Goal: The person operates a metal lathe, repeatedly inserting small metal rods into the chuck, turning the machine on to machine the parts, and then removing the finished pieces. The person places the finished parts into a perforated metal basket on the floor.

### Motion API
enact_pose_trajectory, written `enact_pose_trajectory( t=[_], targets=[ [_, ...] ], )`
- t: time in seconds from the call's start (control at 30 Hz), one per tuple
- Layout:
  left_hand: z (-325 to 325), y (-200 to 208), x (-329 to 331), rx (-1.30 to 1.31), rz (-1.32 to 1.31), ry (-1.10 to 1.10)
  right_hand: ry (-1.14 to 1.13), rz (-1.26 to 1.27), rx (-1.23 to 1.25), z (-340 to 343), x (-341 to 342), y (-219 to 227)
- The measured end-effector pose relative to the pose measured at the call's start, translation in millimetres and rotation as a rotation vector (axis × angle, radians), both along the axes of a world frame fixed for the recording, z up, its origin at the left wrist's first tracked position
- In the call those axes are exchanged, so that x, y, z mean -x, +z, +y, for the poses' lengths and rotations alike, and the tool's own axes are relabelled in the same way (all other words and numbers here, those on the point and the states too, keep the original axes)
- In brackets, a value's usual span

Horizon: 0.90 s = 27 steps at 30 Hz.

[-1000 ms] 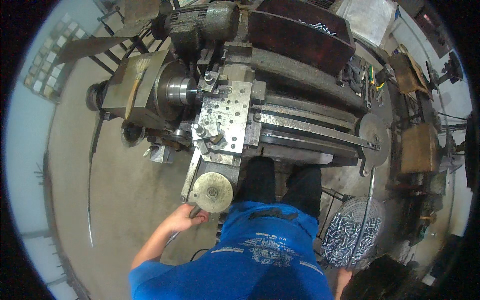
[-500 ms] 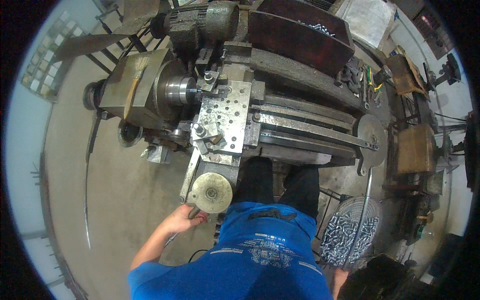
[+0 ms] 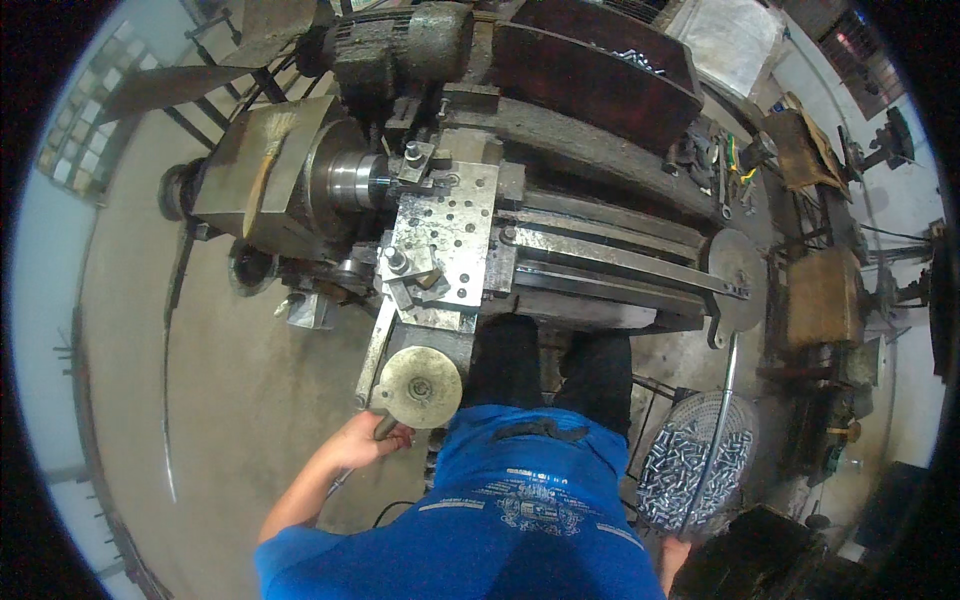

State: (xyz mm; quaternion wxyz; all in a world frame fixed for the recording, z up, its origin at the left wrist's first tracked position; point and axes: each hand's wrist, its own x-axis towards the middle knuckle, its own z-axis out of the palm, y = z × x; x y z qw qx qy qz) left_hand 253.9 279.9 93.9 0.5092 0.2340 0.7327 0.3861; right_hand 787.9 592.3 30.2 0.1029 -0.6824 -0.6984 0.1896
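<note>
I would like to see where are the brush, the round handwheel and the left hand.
Brush (image 3: 264,180), head view: its handle.
Round handwheel (image 3: 421,388), head view: its hub.
Left hand (image 3: 366,440), head view: its middle.

Smooth grey-brown concrete floor (image 3: 250,400), left and centre of frame; pale blue-white painted wall (image 3: 45,400) along left edge, dark at its base; grid of pale square panes (image 3: 85,135), upper left; flat brownish tabletop on dark legs (image 3: 165,92) nearby; dark barred window (image 3: 855,55), upper right; lighting dim, indoor.
</note>
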Motion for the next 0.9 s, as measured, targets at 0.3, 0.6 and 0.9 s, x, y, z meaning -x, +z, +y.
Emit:
enact_pose_trajectory(
  t=[0.3,0.6,0.9],
  targets=[
    [-3,-1,-1,0.033,0.001,0.021,-0.034,0.094,0.414,-24,40,15],
    [-4,-9,0,0.004,0.039,-0.054,-0.058,0.187,0.039,35,62,-17],
    [3,20,-20,0.462,0.441,0.030,0.102,-0.395,-0.188,187,156,1]
  ],
)
